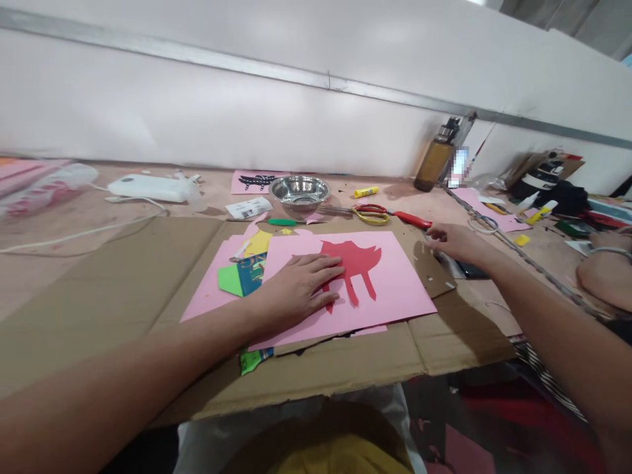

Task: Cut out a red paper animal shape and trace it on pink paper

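Observation:
My left hand [301, 289] lies flat with its fingers spread on a pink sheet of paper [395, 263], partly covering a red paper animal cut-out [363, 260] on the sheet. My right hand [451, 242] is at the right, its fingers curled beside the end of a red-handled tool [413, 219]. What is between those fingers, if anything, is hidden. Below it lie a brown card piece [434, 273] and a dark flat object [471, 270]. Under the pink sheet show more pink paper [210, 289] and a green and blue printed piece [234, 279].
Flat cardboard [123, 296] covers the table's front. Behind stand a metal bowl [299, 191], scissors [371, 214], a yellow glue stick [366, 192] and an amber bottle [434, 158]. A white device [148, 187] with a cable lies left. Another person's arm [605, 276] rests far right.

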### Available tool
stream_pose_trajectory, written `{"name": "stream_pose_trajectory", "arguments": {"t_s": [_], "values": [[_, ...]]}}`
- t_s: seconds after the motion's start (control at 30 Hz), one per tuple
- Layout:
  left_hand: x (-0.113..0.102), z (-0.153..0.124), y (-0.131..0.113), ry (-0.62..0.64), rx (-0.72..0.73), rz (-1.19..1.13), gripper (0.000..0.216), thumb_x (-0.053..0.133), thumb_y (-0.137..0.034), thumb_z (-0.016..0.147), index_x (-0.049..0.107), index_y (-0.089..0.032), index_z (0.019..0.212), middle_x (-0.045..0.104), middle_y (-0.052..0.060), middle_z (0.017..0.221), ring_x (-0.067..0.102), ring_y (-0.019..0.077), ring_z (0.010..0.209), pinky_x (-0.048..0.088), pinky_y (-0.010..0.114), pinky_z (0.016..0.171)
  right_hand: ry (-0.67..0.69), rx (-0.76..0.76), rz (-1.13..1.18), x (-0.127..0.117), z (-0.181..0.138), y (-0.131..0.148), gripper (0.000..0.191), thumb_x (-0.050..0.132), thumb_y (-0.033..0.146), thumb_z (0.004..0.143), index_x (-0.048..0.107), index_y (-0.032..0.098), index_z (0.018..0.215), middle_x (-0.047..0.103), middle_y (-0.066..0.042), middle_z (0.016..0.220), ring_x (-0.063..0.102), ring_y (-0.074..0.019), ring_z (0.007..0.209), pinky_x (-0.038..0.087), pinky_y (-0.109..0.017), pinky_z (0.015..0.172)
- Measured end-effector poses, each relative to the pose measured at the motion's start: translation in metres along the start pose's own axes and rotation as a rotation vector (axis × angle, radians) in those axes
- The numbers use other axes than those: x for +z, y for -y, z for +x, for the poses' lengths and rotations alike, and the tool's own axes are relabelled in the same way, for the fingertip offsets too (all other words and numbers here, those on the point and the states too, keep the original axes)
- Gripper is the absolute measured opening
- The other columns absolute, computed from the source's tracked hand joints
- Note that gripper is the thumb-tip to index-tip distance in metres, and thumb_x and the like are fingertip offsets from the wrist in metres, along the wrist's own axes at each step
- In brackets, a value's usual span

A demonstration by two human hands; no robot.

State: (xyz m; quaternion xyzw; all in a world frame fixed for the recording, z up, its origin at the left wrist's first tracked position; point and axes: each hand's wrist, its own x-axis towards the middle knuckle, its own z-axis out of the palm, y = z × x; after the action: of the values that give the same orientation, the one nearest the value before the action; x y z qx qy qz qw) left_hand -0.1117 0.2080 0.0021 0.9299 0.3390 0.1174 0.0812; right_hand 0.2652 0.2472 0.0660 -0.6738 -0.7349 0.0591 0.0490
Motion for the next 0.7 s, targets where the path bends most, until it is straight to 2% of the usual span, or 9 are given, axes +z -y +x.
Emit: {"name": "stream_pose_trajectory", "arguments": {"t_s": [0.1, 0.27, 0.47, 0.6, 0.7], "values": [[-0.002, 0.0, -0.004, 0.003, -0.027, 0.003, 0.049, 0.04, -0.05, 0.102, 0.054, -0.026, 0.143, 0.048, 0.003, 0.154, 0.043, 0.0246, 0.141, 0.029, 0.042, 0.119, -0.002, 0.0, -0.01, 0.006, 0.01, 0.017, 0.027, 0.059, 0.032, 0.084, 0.073, 0.018, 0.103, 0.076, -0.011, 0.106, 0.069, -0.0256, 0.09, 0.05, -0.032, 0.075], [-0.004, -0.001, -0.007, 0.0, -0.027, 0.004, 0.048, 0.044, -0.048, 0.101, 0.055, -0.026, 0.142, 0.049, 0.004, 0.153, 0.042, 0.0248, 0.141, 0.03, 0.043, 0.118, -0.122, -0.131, -0.047, 0.007, 0.034, 0.055, 0.025, 0.056, 0.028, 0.087, 0.076, 0.016, 0.098, 0.076, -0.013, 0.105, 0.068, -0.0269, 0.091, 0.049, -0.034, 0.077], [-0.001, -0.001, -0.004, -0.012, -0.011, -0.006, 0.049, 0.045, -0.051, 0.101, 0.054, -0.026, 0.142, 0.047, 0.004, 0.154, 0.042, 0.0245, 0.141, 0.031, 0.04, 0.116, -0.179, -0.231, 0.002, 0.014, 0.055, 0.097, 0.025, 0.054, 0.028, 0.091, 0.077, 0.018, 0.095, 0.076, -0.012, 0.103, 0.067, -0.0248, 0.089, 0.049, -0.034, 0.075], [-0.002, -0.002, -0.007, -0.009, -0.011, 0.005, 0.05, 0.044, -0.051, 0.101, 0.052, -0.025, 0.143, 0.047, 0.005, 0.155, 0.042, 0.0252, 0.141, 0.031, 0.041, 0.116, -0.155, -0.341, -0.073, 0.019, 0.077, 0.106, 0.031, 0.053, 0.034, 0.093, 0.077, 0.016, 0.098, 0.076, -0.014, 0.101, 0.066, -0.0264, 0.088, 0.049, -0.035, 0.074], [-0.003, -0.002, -0.009, -0.008, -0.008, 0.016, 0.049, 0.044, -0.049, 0.101, 0.052, -0.024, 0.142, 0.046, 0.005, 0.155, 0.042, 0.0258, 0.141, 0.031, 0.042, 0.115, -0.149, -0.357, -0.089, 0.031, 0.097, 0.101, 0.029, 0.055, 0.029, 0.091, 0.076, 0.015, 0.106, 0.075, -0.015, 0.105, 0.066, -0.0274, 0.095, 0.049, -0.037, 0.082]]}}
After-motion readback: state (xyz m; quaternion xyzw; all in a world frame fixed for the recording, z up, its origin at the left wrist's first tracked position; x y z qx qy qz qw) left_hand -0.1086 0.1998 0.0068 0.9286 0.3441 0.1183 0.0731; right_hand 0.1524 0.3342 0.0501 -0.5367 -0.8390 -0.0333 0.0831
